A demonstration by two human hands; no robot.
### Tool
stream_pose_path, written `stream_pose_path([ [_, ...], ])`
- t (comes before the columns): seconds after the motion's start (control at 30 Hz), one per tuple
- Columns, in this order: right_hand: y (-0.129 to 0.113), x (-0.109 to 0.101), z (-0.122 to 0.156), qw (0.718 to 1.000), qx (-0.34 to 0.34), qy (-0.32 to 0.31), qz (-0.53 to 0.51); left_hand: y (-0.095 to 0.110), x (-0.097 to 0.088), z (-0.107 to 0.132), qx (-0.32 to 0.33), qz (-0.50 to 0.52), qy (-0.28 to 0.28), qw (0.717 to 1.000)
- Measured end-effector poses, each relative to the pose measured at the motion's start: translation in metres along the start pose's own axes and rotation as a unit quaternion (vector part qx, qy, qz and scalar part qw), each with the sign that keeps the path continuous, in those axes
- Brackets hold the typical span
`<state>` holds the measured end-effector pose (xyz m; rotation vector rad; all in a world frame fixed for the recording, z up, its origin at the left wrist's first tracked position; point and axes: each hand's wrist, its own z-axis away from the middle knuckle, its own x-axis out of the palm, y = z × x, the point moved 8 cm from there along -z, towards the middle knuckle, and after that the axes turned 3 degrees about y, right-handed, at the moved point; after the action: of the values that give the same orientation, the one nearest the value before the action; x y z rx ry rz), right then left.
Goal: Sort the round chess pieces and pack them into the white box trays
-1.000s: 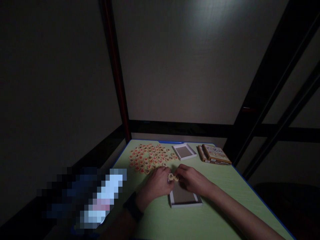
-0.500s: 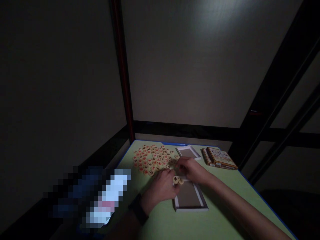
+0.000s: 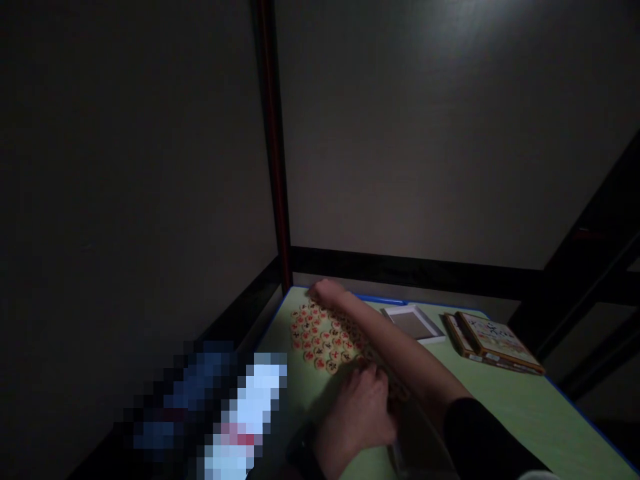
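Observation:
Many round wooden Chinese chess pieces (image 3: 315,343), marked in red and black, lie spread over the green table. My right hand (image 3: 327,293) reaches across to the far edge of the spread, fingers bent down at the pieces there; whatever is in them is hidden. Nearer to me, my left hand (image 3: 360,407) is curled beside the near edge of the pieces, its thumb by a shallow open box (image 3: 423,443). Shadow and my right forearm cover much of that box. What the left fingers hold cannot be made out.
A second shallow white-rimmed box (image 3: 434,337) lies behind my right forearm. Further right, two printed flat boxes (image 3: 500,340) overlap. The blue-edged table (image 3: 560,413) meets walls at the back. A blurred-out bright patch (image 3: 245,413) is at the lower left.
My right hand has moved from near the box to the far left edge of the pieces. The left hand stays near the box, and the two pieces by it are now hidden. The view has shifted.

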<state>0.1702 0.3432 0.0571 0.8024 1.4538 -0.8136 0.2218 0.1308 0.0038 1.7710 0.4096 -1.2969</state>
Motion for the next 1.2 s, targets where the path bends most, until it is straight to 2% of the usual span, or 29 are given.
stream_pose_path([
  [0.17,-0.001,0.012,-0.017,0.999,0.016,-0.038,0.021,0.000,0.003,0.001,0.013,0.029,-0.016,0.999],
  [0.3,-0.004,0.014,-0.021,0.999,0.012,-0.036,0.023,0.000,0.004,0.001,0.020,0.035,-0.015,0.999],
  [0.43,-0.005,0.004,-0.014,1.000,-0.009,-0.006,0.007,-0.001,0.000,0.000,0.001,0.024,-0.006,1.000],
  [0.53,0.000,-0.013,0.003,0.999,-0.026,0.033,-0.016,0.001,-0.004,0.001,-0.008,0.013,0.003,1.000],
  [0.67,0.017,-0.038,0.052,0.994,-0.018,0.100,-0.042,0.004,-0.008,0.002,-0.008,-0.011,0.009,1.000],
  [0.77,0.031,-0.046,0.105,0.990,-0.007,0.128,-0.060,0.003,-0.011,0.001,-0.009,-0.026,0.021,0.999],
  [0.83,0.037,-0.047,0.146,0.982,-0.005,0.152,-0.112,0.004,-0.013,0.000,-0.007,-0.037,0.028,0.999],
  [0.93,0.037,-0.039,0.206,0.974,-0.016,0.172,-0.149,0.004,-0.016,0.000,-0.004,-0.054,0.035,0.998],
  [1.03,0.033,-0.024,0.253,0.968,0.017,0.174,-0.178,0.005,-0.018,0.000,0.003,-0.063,0.042,0.997],
  [1.1,0.026,-0.013,0.272,0.971,0.031,0.158,-0.178,0.005,-0.019,0.000,0.005,-0.067,0.049,0.997],
  [1.2,0.016,0.003,0.285,0.983,0.054,0.116,-0.130,0.003,-0.019,0.000,0.000,-0.072,0.057,0.996],
])
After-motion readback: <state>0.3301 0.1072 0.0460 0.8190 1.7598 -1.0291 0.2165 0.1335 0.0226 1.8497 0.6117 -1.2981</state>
